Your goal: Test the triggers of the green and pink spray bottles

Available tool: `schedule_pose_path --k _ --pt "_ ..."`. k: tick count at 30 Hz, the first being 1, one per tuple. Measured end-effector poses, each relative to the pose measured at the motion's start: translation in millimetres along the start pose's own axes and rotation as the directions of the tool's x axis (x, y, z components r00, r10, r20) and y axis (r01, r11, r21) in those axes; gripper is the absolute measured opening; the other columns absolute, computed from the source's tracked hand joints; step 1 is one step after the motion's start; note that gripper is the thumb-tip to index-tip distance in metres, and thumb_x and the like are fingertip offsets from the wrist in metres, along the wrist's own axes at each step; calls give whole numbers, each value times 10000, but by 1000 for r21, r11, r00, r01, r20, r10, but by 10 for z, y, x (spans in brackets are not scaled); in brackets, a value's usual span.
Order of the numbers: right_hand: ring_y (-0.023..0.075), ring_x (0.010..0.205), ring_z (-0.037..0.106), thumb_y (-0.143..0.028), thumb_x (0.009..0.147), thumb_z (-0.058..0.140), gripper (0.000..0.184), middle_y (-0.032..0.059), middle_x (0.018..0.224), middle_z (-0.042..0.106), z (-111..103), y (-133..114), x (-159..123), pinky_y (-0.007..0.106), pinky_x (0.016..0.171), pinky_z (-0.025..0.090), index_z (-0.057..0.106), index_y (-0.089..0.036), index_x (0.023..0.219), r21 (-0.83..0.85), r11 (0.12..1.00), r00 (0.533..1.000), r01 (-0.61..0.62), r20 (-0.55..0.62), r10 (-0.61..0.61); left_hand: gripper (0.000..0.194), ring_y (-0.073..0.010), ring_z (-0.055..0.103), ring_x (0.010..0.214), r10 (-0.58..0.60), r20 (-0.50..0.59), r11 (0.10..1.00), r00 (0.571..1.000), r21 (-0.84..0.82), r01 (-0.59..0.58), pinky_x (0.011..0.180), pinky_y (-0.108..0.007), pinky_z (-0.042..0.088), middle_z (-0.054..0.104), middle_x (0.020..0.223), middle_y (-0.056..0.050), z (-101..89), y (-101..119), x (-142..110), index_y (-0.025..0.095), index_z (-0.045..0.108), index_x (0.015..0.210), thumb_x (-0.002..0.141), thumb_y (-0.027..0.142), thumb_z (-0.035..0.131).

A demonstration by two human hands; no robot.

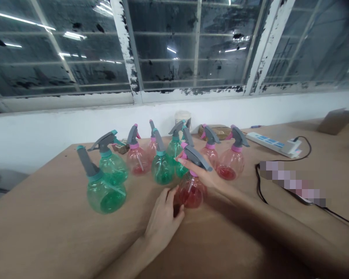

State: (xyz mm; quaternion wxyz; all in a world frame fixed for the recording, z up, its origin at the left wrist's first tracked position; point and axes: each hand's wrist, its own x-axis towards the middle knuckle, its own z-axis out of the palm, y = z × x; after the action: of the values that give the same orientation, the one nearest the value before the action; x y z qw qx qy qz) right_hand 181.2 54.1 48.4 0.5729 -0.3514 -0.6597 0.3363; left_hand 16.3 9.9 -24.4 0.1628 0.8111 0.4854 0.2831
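Observation:
A spray bottle (192,192) with red liquid, a pink collar and a grey trigger head stands nearest me. My right hand (205,174) grips its neck just under the trigger head, a finger reaching to the nozzle side. Beside the bottle's lower left is my left hand (164,217), thumb and fingers apart and curved; its fingertips are at the bottle's wall, and I cannot tell whether they press on it. Just behind stands a green spray bottle (163,170). Another pink spray bottle (230,164) is to the right of my right hand.
Two green bottles, one in front (106,195), stand at left; more pink and green ones stand behind. A cup (182,118), brown pouch (218,131) and power strip (272,145) lie along the wall. A pixelated object (291,182) and black cables are at right.

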Motion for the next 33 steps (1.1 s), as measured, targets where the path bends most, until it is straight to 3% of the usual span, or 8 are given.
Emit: schedule_pose_path --k 6,11,18,27,33 --pt "115 561 432 -423 797 577 266 -41 601 451 -10 12 -21 277 568 379 492 -205 671 -77 997 999 -5 -48 1 449 -228 534 1046 -3 19 1000 1000 -3 3 916 -406 449 498 1144 -86 -1 -1 2 188 425 1241 797 192 490" --pt "106 547 407 -404 812 557 245 -49 587 427 -42 6 -2 263 555 370 495 -203 685 -119 993 1000 14 -11 -15 436 -239 533 1069 5 22 1000 1000 21 -5 922 -416 450 500 1166 -87 5 -1 -2 197 454 1219 788 221 514" --pt "151 724 560 -399 810 564 203 0 789 610 -35 3 3 296 702 447 610 -210 870 -78 996 999 35 -2 -35 491 -252 537 1072 33 -20 999 999 34 -32 910 -435 456 531 1160 -92 -3 14 5 206 417 1243 768 222 543" --pt "173 814 611 -367 802 588 197 19 935 664 -41 50 -17 345 786 475 627 -231 940 -79 995 998 65 -20 -67 599 -253 453 1219 15 1 1000 1000 6 -15 1009 -436 391 465 1318 -122 -29 74 -11 177 329 1313 786 330 569" --pt "202 1011 609 -349 779 623 261 36 1052 662 -17 107 -11 389 918 457 606 -253 1022 18 995 994 98 -42 -97 564 -268 502 1170 19 11 999 1000 26 -19 992 -473 396 528 1261 -113 -48 84 3 200 363 1299 799 362 568"
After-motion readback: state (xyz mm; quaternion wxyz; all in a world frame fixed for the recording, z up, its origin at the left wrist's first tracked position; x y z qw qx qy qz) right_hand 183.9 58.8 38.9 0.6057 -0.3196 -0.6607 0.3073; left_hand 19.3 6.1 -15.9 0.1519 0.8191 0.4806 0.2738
